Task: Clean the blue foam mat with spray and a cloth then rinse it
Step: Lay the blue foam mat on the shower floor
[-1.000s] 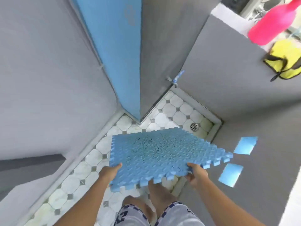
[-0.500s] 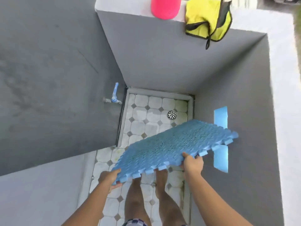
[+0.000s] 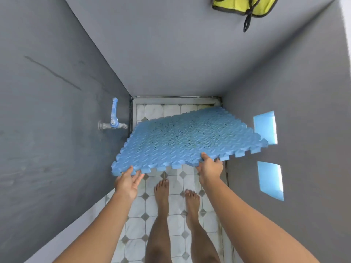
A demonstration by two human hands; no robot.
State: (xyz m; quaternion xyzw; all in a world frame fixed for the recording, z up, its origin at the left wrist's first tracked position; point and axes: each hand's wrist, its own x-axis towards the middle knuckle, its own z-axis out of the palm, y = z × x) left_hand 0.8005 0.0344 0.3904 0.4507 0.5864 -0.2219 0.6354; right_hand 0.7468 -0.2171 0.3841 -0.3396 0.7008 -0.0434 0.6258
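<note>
Narrow stall, grey walls (image 3: 190,59) close on three sides, tiled floor (image 3: 136,211) below. Blue tap (image 3: 114,118) sticks out of the left wall, just beside the mat's left edge, not touching. Yellow cloth (image 3: 245,6) hangs over the far wall top. Two blue patches (image 3: 266,128) on the right wall. Bare feet (image 3: 161,188) under the near edge. Blue foam mat (image 3: 180,141) held in the air over the floor, roughly flat, dark specks mid-surface, hiding the far tiles. Left hand (image 3: 128,182) flat-fingered, propping the near-left corner. Right hand (image 3: 209,168) grips the near edge, thumb on top.
</note>
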